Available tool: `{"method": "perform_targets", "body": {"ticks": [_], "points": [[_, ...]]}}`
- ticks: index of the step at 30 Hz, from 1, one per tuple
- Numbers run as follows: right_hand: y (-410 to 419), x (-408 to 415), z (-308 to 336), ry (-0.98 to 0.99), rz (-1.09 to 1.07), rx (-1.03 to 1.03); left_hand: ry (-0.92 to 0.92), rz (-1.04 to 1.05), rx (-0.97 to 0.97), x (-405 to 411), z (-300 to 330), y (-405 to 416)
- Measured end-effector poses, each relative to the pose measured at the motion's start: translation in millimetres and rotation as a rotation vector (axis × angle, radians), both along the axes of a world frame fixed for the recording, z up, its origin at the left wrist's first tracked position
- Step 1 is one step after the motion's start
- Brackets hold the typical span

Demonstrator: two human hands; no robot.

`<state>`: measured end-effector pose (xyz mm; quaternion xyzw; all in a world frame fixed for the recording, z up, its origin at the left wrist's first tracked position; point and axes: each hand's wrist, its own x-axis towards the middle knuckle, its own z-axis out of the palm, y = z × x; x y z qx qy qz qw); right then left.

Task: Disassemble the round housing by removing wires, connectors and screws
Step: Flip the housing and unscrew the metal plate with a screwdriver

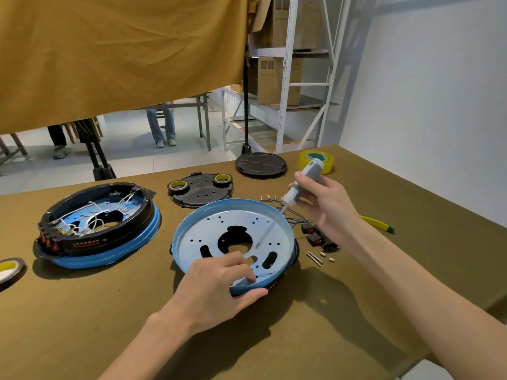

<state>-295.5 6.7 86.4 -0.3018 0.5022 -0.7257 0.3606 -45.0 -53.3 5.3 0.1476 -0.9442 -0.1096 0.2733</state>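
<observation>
Round housing (236, 237) — a blue-rimmed dish with only holes inside — sits on the desk (82, 311). Left hand (219, 283) fingers pinch its near rim. Right hand (323, 207) fingers wrap a screwdriver (303, 182), tip inside the dish. Loose screws (315, 257) lie just right — open desk nearer.

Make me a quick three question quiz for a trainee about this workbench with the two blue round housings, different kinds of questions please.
1. True or false: the left hand grips the near rim of the stripped blue round metal housing.
2. Which tool does the right hand hold? A) pliers B) grey-handled screwdriver C) yellow tape roll
3. Fill in: the blue housing with white wires still inside lies to the ____ of the stripped one.

Key: 1 true; 2 B; 3 left.
</observation>
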Motion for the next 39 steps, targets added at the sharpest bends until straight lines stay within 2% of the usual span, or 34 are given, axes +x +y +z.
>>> {"method": "perform_targets", "body": {"ticks": [3,10,19,28,39], "points": [[-7,13,-1,-0.002,0.079,-0.074,-0.010,0.015,0.013,-3,-3,0],[-18,36,-4,0.232,0.159,-0.093,-0.103,0.063,-0.007,-3,0,2],[-11,56,-18,0.293,0.198,-0.115,-0.220,0.056,-0.012,-3,0,0],[-7,61,-15,0.380,0.170,-0.129,-0.234,0.077,-0.057,-2,-1,-2],[-3,63,-13,0.442,0.182,-0.182,-0.199,0.016,-0.015,0,1,-1]]}}
